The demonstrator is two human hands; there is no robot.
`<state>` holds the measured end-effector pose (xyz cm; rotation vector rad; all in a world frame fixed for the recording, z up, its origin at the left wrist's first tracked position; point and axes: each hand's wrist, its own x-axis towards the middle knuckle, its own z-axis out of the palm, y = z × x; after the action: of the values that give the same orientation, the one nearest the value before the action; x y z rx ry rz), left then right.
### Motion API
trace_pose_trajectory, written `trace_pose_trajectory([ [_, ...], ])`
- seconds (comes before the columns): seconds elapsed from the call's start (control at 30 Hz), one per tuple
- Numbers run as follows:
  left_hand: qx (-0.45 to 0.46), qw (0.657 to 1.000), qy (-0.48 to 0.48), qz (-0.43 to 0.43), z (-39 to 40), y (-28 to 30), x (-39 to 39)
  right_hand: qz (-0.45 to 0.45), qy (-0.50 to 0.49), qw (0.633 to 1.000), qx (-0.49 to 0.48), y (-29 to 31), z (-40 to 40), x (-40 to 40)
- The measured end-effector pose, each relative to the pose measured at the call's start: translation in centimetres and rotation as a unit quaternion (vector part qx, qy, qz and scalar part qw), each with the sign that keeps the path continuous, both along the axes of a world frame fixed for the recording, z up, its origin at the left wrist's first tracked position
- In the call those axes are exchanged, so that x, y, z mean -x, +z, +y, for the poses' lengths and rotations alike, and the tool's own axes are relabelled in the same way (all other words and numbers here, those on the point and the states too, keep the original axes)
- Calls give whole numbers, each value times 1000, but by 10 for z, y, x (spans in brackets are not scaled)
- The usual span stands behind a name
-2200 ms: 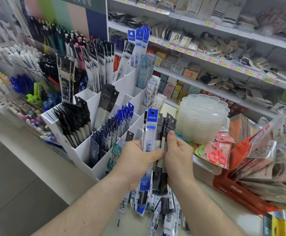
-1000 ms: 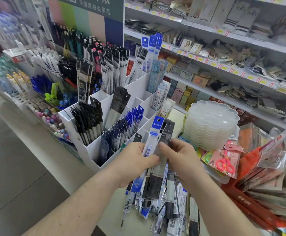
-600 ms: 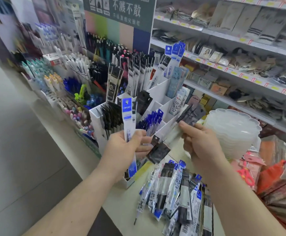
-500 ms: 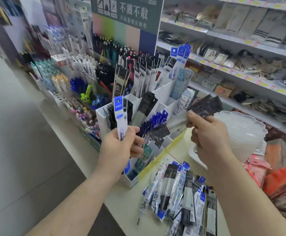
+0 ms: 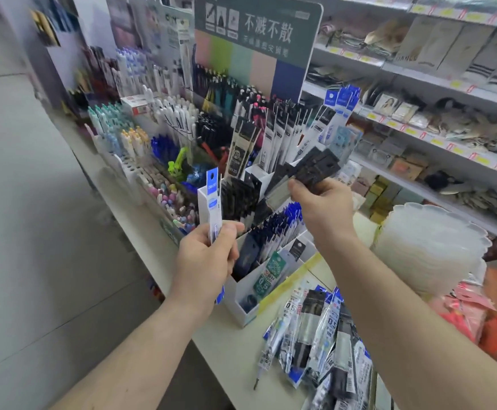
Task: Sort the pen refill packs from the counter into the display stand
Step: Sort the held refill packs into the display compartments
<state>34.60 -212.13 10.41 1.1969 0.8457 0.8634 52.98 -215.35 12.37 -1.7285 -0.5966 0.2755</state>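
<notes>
My left hand (image 5: 206,258) grips a blue-topped refill pack (image 5: 212,202), held upright in front of the white display stand (image 5: 243,303). Over the stand's middle compartments, my right hand (image 5: 321,202) pinches a few black-topped refill packs (image 5: 309,170), tilted with their tops up and to the right. A loose pile of refill packs (image 5: 318,341) lies on the counter below my right forearm. The stand's compartments hold black packs (image 5: 238,199) and blue packs (image 5: 279,226).
A stack of clear scalloped plastic dishes (image 5: 430,247) stands right of the stand. Pen racks (image 5: 158,134) fill the counter to the left. Shelves of small goods (image 5: 418,113) run behind. Red and orange packaged items (image 5: 495,321) crowd the right edge. The grey floor (image 5: 34,232) lies left.
My two hands have split the bundle: the left keeps the blue-topped pack, and the right has carried the black packs up over the stand. The view has swung left.
</notes>
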Motion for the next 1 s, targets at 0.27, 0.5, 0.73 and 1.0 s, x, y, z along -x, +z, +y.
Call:
trace_pose_trajectory([
  [0.27,16,997,-77,7,-1,-1,-1,-77,66,981,168,-4,31,8],
  [0.5,44,986,-159,15,-6,0,-8,-129,49,956,257,-7,41,11],
  [0.73,56,982,-178,16,-5,1,-13,-79,91,976,180,19,21,4],
  [1.0,65,981,-182,30,-5,-2,-16,-164,164,960,159,18,22,9],
])
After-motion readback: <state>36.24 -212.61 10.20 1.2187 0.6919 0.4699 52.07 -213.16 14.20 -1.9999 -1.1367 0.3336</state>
